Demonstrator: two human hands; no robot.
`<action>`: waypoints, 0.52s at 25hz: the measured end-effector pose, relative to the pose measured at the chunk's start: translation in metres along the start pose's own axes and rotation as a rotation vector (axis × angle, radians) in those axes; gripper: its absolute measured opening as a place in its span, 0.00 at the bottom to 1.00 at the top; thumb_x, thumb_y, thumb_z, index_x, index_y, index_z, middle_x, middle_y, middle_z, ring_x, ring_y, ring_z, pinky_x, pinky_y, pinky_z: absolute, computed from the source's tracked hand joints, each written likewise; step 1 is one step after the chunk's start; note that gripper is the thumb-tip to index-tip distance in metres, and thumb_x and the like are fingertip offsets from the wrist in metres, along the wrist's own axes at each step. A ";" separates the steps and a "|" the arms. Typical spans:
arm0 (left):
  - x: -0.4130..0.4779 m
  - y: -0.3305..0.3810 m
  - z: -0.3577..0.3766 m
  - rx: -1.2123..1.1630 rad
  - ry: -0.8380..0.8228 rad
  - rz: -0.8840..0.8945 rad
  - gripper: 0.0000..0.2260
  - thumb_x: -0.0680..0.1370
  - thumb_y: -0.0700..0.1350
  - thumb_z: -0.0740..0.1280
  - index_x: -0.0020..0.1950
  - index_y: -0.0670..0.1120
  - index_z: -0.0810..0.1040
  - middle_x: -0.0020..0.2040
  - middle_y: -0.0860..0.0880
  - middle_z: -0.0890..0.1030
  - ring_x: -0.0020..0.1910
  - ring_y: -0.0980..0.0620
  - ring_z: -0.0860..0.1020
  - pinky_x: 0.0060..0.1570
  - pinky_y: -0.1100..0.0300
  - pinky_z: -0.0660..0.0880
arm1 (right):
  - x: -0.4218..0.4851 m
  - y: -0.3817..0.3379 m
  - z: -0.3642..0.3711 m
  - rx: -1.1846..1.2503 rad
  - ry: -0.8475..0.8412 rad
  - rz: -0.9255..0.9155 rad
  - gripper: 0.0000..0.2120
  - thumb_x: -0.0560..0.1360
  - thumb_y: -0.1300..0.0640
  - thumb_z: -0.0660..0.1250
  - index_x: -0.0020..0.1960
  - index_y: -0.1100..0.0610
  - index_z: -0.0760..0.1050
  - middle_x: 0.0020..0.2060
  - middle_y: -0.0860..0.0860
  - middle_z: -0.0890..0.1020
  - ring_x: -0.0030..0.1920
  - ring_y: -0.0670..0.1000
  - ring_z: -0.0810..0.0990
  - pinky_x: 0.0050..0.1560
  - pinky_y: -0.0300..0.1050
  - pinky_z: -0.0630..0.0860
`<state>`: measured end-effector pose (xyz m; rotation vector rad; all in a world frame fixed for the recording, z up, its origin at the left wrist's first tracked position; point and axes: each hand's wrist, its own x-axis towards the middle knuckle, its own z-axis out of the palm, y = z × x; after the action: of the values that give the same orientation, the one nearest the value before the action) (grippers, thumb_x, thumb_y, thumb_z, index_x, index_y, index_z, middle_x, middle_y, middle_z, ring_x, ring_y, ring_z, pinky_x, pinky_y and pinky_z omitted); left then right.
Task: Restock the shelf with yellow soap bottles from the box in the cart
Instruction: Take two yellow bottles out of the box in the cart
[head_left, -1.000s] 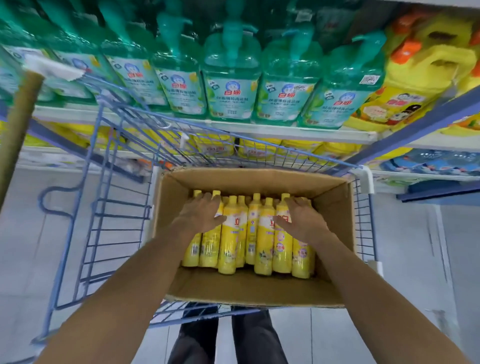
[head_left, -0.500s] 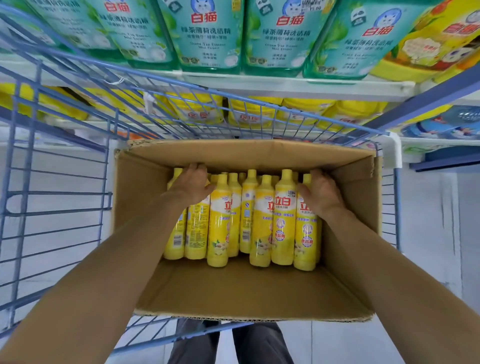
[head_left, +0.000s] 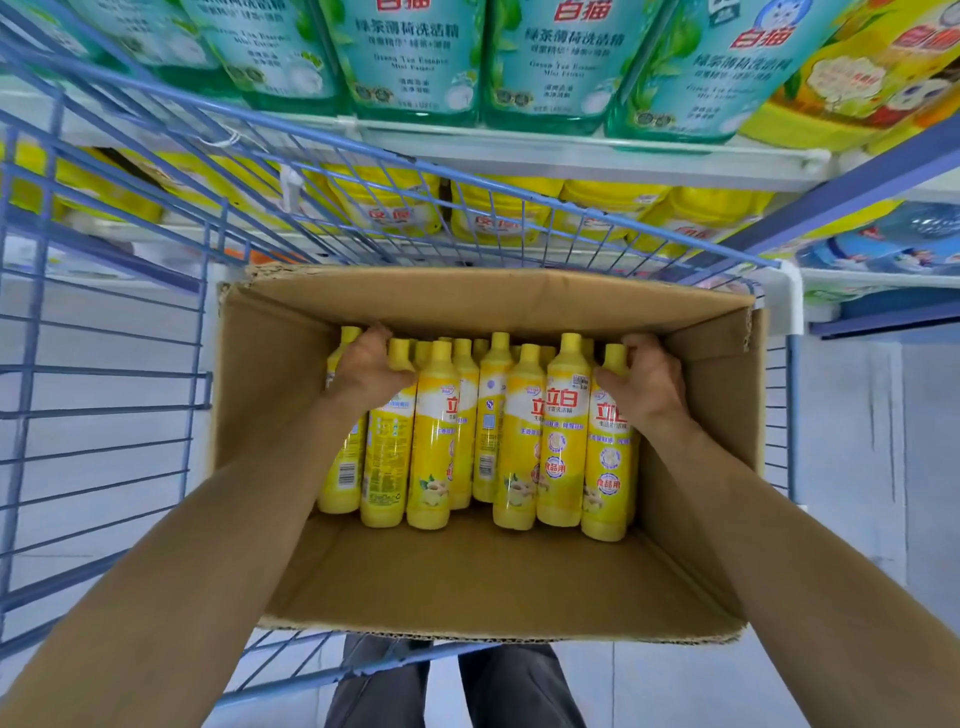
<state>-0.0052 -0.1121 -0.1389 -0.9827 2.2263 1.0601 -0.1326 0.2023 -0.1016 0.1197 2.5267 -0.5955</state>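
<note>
Both in the cardboard box (head_left: 488, 582) (blue cart (head_left: 104, 364) underneath): left hand (head_left: 371, 366) and right hand (head_left: 644, 376) each clutching yellow soap bottles (head_left: 519, 436) by the necks.

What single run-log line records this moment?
stage: picking | left hand: on end bottles | right hand: on end bottle | yellow soap bottles: upright in box | shelved: none

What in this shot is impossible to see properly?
Head view:
- Rear yellow soap bottles: only caps show, front row hides them, count unclear.
- Left hand and right hand: fingers curl behind bottle necks, grip unclear.
- Green detergent bottles: tops cut off by the upper edge.
</note>
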 end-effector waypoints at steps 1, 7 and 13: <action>-0.002 0.000 -0.002 -0.031 -0.020 -0.004 0.22 0.69 0.44 0.79 0.58 0.47 0.74 0.49 0.48 0.79 0.53 0.45 0.80 0.47 0.54 0.76 | -0.003 -0.001 -0.001 0.040 0.006 0.013 0.24 0.72 0.53 0.77 0.65 0.57 0.74 0.59 0.57 0.81 0.60 0.58 0.80 0.58 0.46 0.76; -0.027 -0.014 -0.004 -0.204 -0.077 -0.040 0.25 0.67 0.49 0.81 0.58 0.49 0.72 0.55 0.48 0.79 0.57 0.45 0.79 0.58 0.48 0.78 | -0.023 0.000 -0.007 0.126 -0.090 0.086 0.23 0.70 0.53 0.79 0.62 0.54 0.76 0.56 0.54 0.83 0.54 0.55 0.83 0.55 0.50 0.80; -0.064 -0.017 -0.012 -0.324 0.023 0.060 0.23 0.66 0.46 0.83 0.54 0.46 0.76 0.52 0.48 0.79 0.56 0.45 0.78 0.57 0.49 0.77 | -0.056 0.002 -0.026 0.080 -0.123 -0.053 0.23 0.69 0.54 0.80 0.60 0.57 0.77 0.52 0.52 0.83 0.51 0.52 0.82 0.50 0.45 0.78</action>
<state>0.0469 -0.1036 -0.0968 -1.0672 2.1555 1.4770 -0.0968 0.2174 -0.0540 0.0437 2.3943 -0.7034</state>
